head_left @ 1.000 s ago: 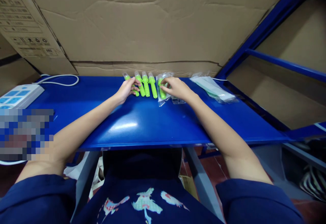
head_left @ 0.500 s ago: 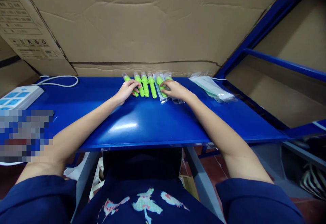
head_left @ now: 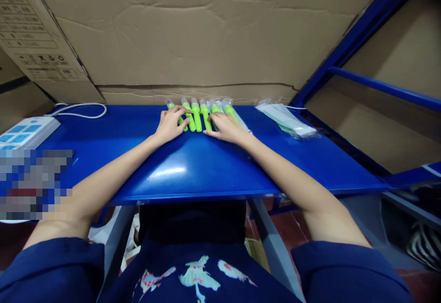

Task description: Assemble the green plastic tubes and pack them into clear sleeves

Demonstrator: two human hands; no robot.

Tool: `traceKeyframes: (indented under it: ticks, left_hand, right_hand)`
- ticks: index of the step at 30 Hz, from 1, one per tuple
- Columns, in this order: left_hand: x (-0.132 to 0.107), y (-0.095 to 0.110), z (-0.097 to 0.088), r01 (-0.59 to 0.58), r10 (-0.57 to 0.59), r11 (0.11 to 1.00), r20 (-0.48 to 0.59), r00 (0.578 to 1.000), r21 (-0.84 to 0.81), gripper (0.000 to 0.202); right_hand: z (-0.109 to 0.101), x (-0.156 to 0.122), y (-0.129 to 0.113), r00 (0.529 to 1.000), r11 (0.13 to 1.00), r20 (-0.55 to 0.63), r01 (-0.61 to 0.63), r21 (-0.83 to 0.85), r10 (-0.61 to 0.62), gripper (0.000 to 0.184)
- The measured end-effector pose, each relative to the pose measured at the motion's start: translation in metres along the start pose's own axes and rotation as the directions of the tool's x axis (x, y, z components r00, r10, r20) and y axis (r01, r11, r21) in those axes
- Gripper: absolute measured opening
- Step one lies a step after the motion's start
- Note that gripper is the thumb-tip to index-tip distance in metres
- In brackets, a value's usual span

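Several bright green pens in clear plastic sleeves (head_left: pixel 197 114) lie side by side at the far edge of the blue table (head_left: pixel 193 165). My left hand (head_left: pixel 170 124) rests flat on the left end of the row, fingers stretched over the pens. My right hand (head_left: pixel 225 127) lies flat on the right end of the row, fingers spread on the sleeved pens, with one pen (head_left: pixel 230 109) showing just past its knuckles. Neither hand grips anything.
A stack of clear bags (head_left: pixel 287 120) lies to the right on the table. A white power strip (head_left: pixel 24 132) with its cable (head_left: pixel 81 109) sits at the left. A cardboard wall (head_left: pixel 206 32) stands right behind the pens. A blue shelf frame (head_left: pixel 379 85) rises at the right.
My right hand has slid left, pushing the sleeved pens up against the row, and has flattened on them. My left hand has opened and spread over the left pens.
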State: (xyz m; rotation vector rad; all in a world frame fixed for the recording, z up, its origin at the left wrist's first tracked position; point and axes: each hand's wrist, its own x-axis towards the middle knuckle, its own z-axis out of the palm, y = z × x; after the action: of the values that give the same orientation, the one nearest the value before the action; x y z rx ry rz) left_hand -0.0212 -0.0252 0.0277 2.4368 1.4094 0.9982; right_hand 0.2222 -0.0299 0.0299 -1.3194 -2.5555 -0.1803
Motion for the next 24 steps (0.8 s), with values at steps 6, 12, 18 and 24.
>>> traceKeyframes:
  ticks: [6, 12, 18, 24]
  left_hand:
    - [-0.0005, -0.0078, -0.0007, 0.044, -0.065, 0.981, 0.108, 0.992, 0.190, 0.027]
    - [0.0024, -0.0058, -0.0055, 0.035, -0.062, 0.982, 0.142, 0.988, 0.187, 0.020]
    - [0.0017, -0.0063, -0.0060, 0.011, -0.043, 0.981, 0.164, 0.985, 0.192, 0.021]
    - [0.0013, -0.0054, -0.0068, -0.003, -0.034, 0.977, 0.170, 0.985, 0.212, 0.023]
  right_hand:
    - [0.0031, -0.0002, -0.0046, 0.999, 1.000, 0.051, -0.009, -0.017, 0.010, 0.043]
    - [0.0057, 0.0045, 0.0007, 0.996, 0.986, 0.003, -0.084, 0.143, 0.084, 0.043]
    - [0.0006, 0.0028, -0.0024, 0.967, 0.890, -0.017, -0.226, 0.395, 0.253, 0.037]
    - [0.0015, 0.0018, -0.0043, 0.956, 0.887, -0.032, -0.258, 0.383, 0.292, 0.042]
